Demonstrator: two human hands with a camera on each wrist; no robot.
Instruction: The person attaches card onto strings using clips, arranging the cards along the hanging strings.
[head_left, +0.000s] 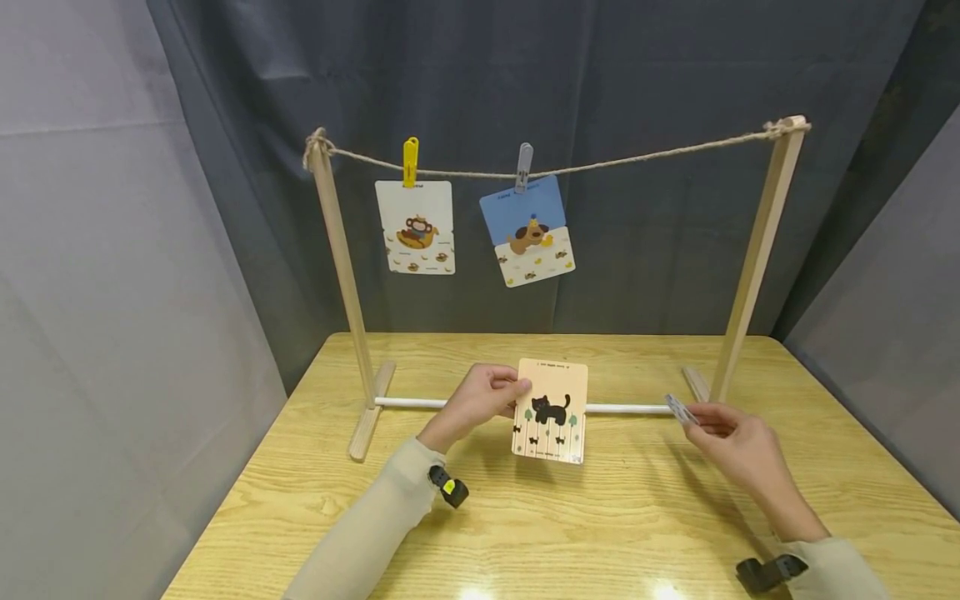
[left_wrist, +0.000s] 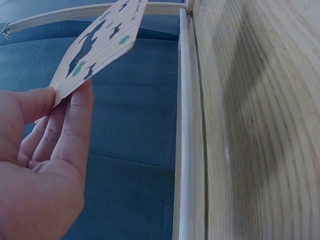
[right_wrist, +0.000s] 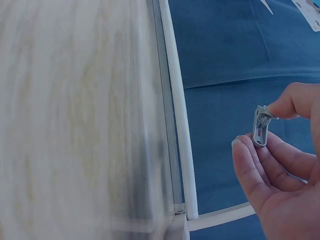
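Note:
My left hand (head_left: 486,398) pinches a peach card (head_left: 551,437) with a black cat on it by its left edge, above the table. In the left wrist view the thumb lies on the printed face of the card (left_wrist: 95,47) and the fingers are behind it. Off to the right, my right hand (head_left: 738,446) holds a grey clothespin (head_left: 681,409) between thumb and fingers. The right wrist view shows that clothespin (right_wrist: 261,126) close up. A twine line (head_left: 637,158) runs above both hands, carrying a monkey card (head_left: 415,208) and a tilted dog card (head_left: 525,212).
A yellow clothespin (head_left: 410,162) and a grey one (head_left: 523,167) grip the hung cards. The twine is tied to wooden posts (head_left: 341,267) at left and right, joined low down by a white rod (head_left: 626,408). Behind the wooden table (head_left: 600,533) hangs a dark curtain (head_left: 645,258).

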